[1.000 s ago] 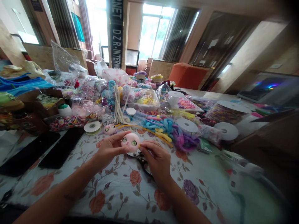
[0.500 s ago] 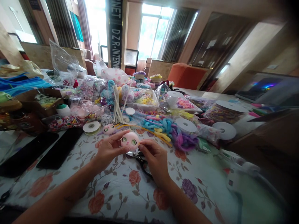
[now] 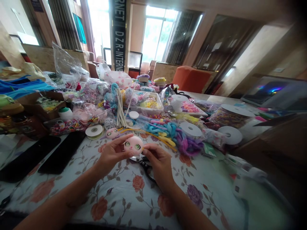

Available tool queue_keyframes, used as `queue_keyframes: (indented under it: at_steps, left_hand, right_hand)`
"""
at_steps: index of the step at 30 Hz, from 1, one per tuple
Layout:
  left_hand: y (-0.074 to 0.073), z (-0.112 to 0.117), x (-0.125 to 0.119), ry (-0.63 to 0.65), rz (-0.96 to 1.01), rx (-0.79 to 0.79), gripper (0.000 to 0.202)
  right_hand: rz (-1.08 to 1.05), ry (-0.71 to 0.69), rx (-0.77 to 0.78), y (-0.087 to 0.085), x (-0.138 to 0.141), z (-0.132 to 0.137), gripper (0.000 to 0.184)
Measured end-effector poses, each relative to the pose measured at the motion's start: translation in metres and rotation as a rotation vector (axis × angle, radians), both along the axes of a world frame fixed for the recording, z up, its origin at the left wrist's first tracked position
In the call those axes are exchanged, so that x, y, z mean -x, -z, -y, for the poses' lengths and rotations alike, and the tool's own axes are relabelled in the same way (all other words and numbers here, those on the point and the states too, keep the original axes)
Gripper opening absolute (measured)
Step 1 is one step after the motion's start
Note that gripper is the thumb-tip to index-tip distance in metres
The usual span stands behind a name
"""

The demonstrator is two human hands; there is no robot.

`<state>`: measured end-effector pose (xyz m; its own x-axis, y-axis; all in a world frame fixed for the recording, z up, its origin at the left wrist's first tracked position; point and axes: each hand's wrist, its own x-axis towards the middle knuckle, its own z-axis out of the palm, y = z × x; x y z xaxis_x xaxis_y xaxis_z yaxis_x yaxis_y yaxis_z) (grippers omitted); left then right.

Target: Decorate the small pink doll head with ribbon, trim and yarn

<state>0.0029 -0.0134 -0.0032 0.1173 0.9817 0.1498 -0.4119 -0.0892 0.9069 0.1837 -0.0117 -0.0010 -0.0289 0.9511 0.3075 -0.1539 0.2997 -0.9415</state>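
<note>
A round pale pink doll head (image 3: 132, 145) with large green eyes is held up above the table, its face toward me. My left hand (image 3: 112, 153) grips it from the left, thumb below and fingers on top. At its right edge, my right hand (image 3: 157, 159) pinches the side; a tiny yellow spot shows at the fingertips, too small to name. Beneath the hands lie black-handled scissors (image 3: 145, 166), partly hidden by my right hand. A second pink doll head (image 3: 112, 133) with green eyes rests on the table, behind my left hand.
Two black phone-like slabs (image 3: 61, 153) lie at left, near a ribbon spool (image 3: 94, 131). Behind are yellow strips (image 3: 165, 142), blue and purple fibre bundles (image 3: 188, 143), bags of beads and white trays (image 3: 146, 108). A white glue-gun-like tool (image 3: 247, 167) lies at right on the floral tablecloth (image 3: 134, 204).
Both hands and the doll head stay almost where they were. The whole view has shifted down very slightly.
</note>
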Motion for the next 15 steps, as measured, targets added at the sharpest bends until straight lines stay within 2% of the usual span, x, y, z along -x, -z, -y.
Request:
queue_keyframes:
  at_steps: [2, 4, 10, 15]
  left_hand:
    - [-0.001, -0.002, 0.001, -0.023, 0.041, -0.006, 0.051]
    - [-0.001, -0.004, 0.002, -0.059, 0.05, -0.013, 0.05]
    - [0.007, -0.003, 0.0, -0.025, -0.015, 0.011, 0.059]
    - [0.009, -0.001, -0.005, 0.017, 0.02, 0.023, 0.055]
  right_hand:
    - [-0.145, -0.108, 0.13, 0.0, 0.001, -0.002, 0.019]
    - [-0.216, -0.16, 0.2, 0.0, 0.001, -0.003, 0.028]
    - [-0.096, -0.14, 0.213, -0.001, 0.005, -0.001, 0.03]
    - [-0.236, -0.194, 0.281, -0.001, 0.006, -0.002, 0.03]
